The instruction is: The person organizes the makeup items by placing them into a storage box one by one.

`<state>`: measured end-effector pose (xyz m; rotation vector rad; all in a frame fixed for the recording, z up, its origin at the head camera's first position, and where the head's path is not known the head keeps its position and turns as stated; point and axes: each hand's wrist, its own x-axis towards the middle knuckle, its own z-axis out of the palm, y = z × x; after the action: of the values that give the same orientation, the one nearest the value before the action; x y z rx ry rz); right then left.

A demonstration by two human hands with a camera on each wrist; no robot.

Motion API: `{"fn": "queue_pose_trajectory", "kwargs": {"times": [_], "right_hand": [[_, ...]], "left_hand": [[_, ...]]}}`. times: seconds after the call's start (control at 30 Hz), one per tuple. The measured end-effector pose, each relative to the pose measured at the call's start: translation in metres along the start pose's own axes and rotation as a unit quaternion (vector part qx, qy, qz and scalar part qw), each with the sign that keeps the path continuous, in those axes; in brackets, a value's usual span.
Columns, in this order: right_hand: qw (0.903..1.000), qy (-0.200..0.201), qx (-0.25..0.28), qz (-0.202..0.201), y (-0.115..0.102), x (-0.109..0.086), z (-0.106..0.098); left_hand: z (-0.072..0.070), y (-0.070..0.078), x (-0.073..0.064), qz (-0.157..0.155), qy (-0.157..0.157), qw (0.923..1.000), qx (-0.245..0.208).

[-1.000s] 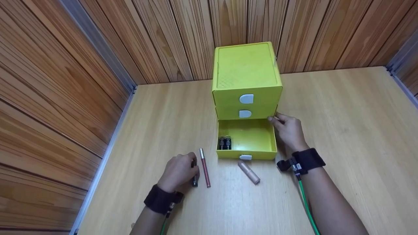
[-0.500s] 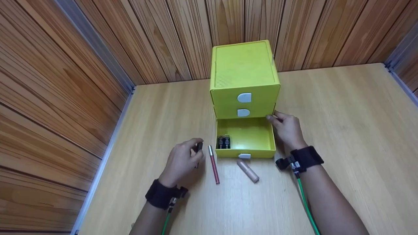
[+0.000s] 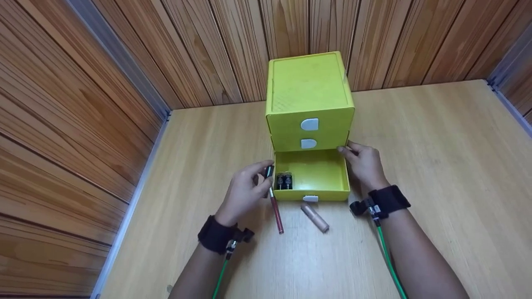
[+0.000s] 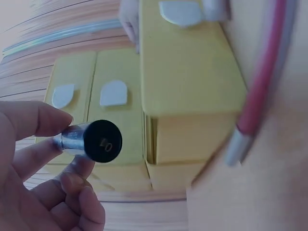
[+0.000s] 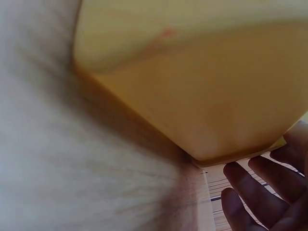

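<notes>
My left hand (image 3: 245,189) pinches a small black-and-silver lipstick-like tube (image 3: 269,171) between thumb and fingers, beside the left wall of the pulled-out bottom drawer (image 3: 332,195). In the left wrist view the tube's black round end (image 4: 102,141) faces the camera, marked 01. My right hand (image 3: 366,165) grips the lower right front corner of the yellow drawer cabinet (image 3: 309,85), thumb in front and fingers along its side. Two small black bottles (image 3: 284,181) stand in the drawer's left front corner. A slim red tube with a silver cap (image 3: 277,214) lies just below my left hand.
A pinkish-beige tube (image 3: 315,218) lies on the wooden table (image 3: 199,149) in front of the drawer. Two upper drawers with white handles (image 3: 309,124) are closed. Wood-panelled walls (image 3: 232,41) stand behind and to the left.
My left hand has lifted the black tube off the table and carried it up and right to the drawer's left edge. The red tube has shifted slightly right. My right hand keeps its place.
</notes>
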<state>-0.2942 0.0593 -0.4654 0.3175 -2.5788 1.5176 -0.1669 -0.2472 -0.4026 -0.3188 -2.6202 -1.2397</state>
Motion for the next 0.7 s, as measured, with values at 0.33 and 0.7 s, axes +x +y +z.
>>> {"fn": "queue_pose_trajectory", "kwargs": {"times": [0.33,0.7], "right_hand": [[1.0000,-0.005,-0.002,0.002,0.001,0.000,0.000],[1.0000,-0.003,-0.002,-0.008,0.001,0.001,0.000]], "left_hand": [[0.019,0.012,0.027,-0.015,-0.014,0.9998,-0.006],[0.036,0.015,0.044,0.006,-0.013,0.9992,0.038]]}}
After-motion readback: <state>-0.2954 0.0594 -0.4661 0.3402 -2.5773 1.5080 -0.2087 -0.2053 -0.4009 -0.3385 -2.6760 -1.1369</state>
